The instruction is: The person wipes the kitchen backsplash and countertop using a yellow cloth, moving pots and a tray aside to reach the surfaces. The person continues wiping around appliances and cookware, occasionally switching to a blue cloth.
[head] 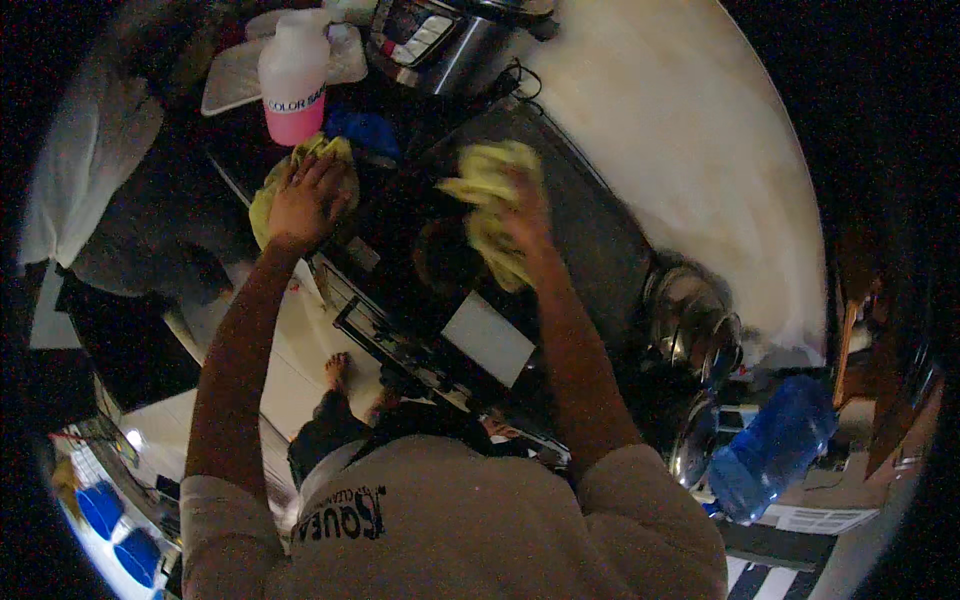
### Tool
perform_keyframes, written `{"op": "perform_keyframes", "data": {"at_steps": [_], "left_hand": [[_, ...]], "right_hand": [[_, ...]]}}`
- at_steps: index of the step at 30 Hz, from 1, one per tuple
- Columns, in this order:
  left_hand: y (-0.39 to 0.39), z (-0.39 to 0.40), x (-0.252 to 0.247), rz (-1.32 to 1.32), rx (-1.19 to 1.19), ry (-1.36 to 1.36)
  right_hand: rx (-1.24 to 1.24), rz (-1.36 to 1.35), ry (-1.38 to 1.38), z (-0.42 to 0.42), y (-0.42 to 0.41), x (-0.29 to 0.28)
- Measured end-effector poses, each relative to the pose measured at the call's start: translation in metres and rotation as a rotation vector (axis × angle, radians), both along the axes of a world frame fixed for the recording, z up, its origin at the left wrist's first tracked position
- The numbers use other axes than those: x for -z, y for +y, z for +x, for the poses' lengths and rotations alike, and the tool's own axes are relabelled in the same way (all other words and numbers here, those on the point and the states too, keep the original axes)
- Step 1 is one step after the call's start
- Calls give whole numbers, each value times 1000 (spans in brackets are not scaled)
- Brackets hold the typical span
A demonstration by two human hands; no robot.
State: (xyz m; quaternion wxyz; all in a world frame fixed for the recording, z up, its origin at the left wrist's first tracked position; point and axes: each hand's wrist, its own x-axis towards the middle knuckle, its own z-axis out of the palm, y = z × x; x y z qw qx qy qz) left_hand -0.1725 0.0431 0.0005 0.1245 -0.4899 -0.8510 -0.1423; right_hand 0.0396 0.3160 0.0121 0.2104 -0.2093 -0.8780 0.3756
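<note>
On the left of the dark counter surface, my left hand (309, 196) rests spread on a crumpled yellow cloth (262, 210). My right hand (525, 206) grips another yellow cloth (499, 169), blurred, above a dark flat panel (592, 225). Just beyond the left cloth stands a translucent plastic bottle (292, 75) with pink liquid in it and writing on its side. A blue item (364, 133), possibly a cloth, lies right of the bottle. Nearer my body, a pale rectangular sheet or plate (489, 337) lies between my forearms.
A shiny metal appliance (450, 45) stands at the back, with a cord beside it. Pale trays (232, 75) lie behind the bottle. Metal pots (690, 315) and a large blue water bottle (772, 450) are at the right. A metal-edged front rail (382, 337) crosses before me.
</note>
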Motion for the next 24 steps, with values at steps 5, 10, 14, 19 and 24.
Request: {"op": "perform_keyframes", "data": {"at_steps": [5,10,14,19,24], "left_hand": [[2,-4,20,132,14,6],[9,-4,19,191,28,-87],[-2,0,23,182,5,-25],[6,-1,12,115,0,-38],[2,-5,16,109,-41,-52]], "right_hand": [[573,714,-378,167,107,5],[553,1374,-833,173,175,30],[503,583,-360,-49,95,-16],[187,635,-292,-97,125,2],[214,985,-355,54,165,13]]}}
